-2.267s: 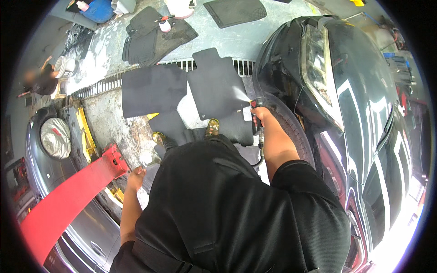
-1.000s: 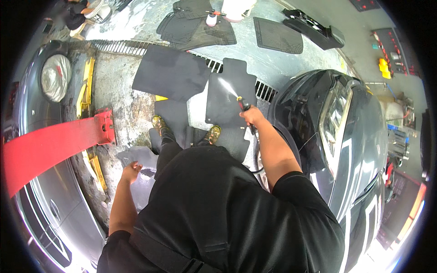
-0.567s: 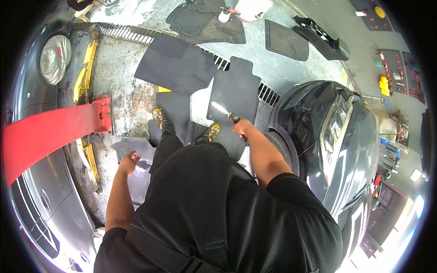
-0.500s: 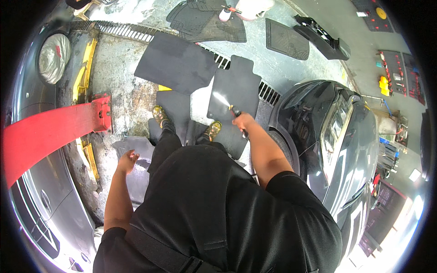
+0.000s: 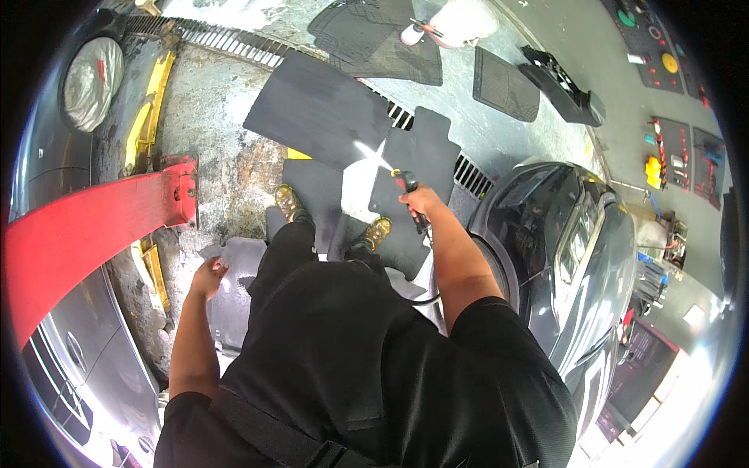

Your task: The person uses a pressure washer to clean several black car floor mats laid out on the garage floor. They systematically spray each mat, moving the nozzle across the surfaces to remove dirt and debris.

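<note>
My right hand [image 5: 422,200] is wrapped round a hose spray gun [image 5: 406,181], black with red and a yellow tip. A white jet of water [image 5: 373,155] shoots from it, up and to the left, toward the near right corner of a large dark floor mat [image 5: 316,105]. A notched car floor mat [image 5: 413,160] lies just beyond the gun. My left hand [image 5: 209,278] hangs at my left side, fingers loosely bent and apart, with nothing seen in it. Below it on the floor is a grey mat [image 5: 234,300].
A red lift arm [image 5: 101,210] reaches in from the left, near yellow metal parts [image 5: 148,117]. A dark car [image 5: 562,257] stands close on my right, another [image 5: 86,335] on my left. More mats [image 5: 507,83], a white bucket-like container [image 5: 464,22] and a drain grate [image 5: 226,43] lie ahead.
My right hand has turned the spray gun leftward, so the jet has shifted from the notched mat toward the large mat's corner. The view has shifted slightly; my left hand still hangs at my side.
</note>
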Tool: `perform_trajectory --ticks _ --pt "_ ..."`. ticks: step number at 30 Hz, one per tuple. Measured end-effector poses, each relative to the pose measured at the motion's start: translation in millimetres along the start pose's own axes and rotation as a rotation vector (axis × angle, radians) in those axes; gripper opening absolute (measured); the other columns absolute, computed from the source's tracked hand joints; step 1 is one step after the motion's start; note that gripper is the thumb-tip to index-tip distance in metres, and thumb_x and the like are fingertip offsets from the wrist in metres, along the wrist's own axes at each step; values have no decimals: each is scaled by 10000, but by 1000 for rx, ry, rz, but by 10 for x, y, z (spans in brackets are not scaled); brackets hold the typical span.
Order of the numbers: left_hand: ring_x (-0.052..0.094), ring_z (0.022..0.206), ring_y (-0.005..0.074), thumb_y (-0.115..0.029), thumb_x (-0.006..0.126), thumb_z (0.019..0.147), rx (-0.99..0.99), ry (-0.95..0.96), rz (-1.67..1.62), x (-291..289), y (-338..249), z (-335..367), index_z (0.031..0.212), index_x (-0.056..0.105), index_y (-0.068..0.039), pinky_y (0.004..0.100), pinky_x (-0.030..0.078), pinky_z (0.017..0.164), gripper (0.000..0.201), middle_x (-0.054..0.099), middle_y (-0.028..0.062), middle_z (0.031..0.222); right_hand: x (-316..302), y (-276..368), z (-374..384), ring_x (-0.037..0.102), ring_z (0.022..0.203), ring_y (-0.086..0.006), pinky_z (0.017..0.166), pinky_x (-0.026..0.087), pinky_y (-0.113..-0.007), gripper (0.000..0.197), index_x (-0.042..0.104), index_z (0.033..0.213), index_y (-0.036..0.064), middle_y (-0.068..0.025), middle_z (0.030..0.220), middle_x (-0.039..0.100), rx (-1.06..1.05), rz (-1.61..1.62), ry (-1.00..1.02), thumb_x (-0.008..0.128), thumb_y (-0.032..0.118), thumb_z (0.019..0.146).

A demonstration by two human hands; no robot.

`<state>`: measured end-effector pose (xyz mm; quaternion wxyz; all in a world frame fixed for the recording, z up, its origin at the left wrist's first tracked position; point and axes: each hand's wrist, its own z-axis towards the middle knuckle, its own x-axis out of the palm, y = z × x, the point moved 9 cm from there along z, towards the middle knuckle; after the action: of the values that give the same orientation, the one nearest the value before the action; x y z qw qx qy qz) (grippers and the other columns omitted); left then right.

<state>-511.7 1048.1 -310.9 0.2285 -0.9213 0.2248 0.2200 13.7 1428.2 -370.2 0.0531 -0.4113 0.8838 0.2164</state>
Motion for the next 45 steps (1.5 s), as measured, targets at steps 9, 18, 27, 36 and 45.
perform_trajectory --ticks 9,18,27,36,45 --pt "678 1142 305 -377 674 973 -44 -19 -100 -388 532 138 1405 530 55 389 519 990 627 673 239 1257 -320 852 327 537 528 -176 476 456 -392 231 591 980 38 -57 672 561 48 134 -172 744 170 867" --pt "682 1123 296 -368 677 977 -70 40 -146 -346 512 138 1432 524 8 386 524 980 610 671 225 1273 141 851 202 509 540 -157 486 477 -375 227 599 895 91 -19 679 530 276 58 88 740 268 910" --pt "683 1124 314 -412 671 973 -111 15 -197 -310 775 201 1426 537 -2 402 519 990 626 663 226 1291 -115 1400 388 509 533 -148 484 479 -357 188 582 932 113 -9 684 525 211 147 -58 722 238 926" --pt "681 1136 316 -415 665 969 -110 30 -186 -242 652 127 1431 539 -28 402 517 993 616 658 218 1307 424 1522 514 519 539 -160 496 482 -372 210 577 907 103 -17 684 529 208 50 73 723 254 919" --pt "646 1209 314 -385 667 979 -193 42 -319 -71 829 53 1441 527 -16 396 493 1033 607 656 229 1305 674 2078 471 509 540 -139 489 474 -354 200 580 917 114 -5 681 522 162 31 101 722 254 933"
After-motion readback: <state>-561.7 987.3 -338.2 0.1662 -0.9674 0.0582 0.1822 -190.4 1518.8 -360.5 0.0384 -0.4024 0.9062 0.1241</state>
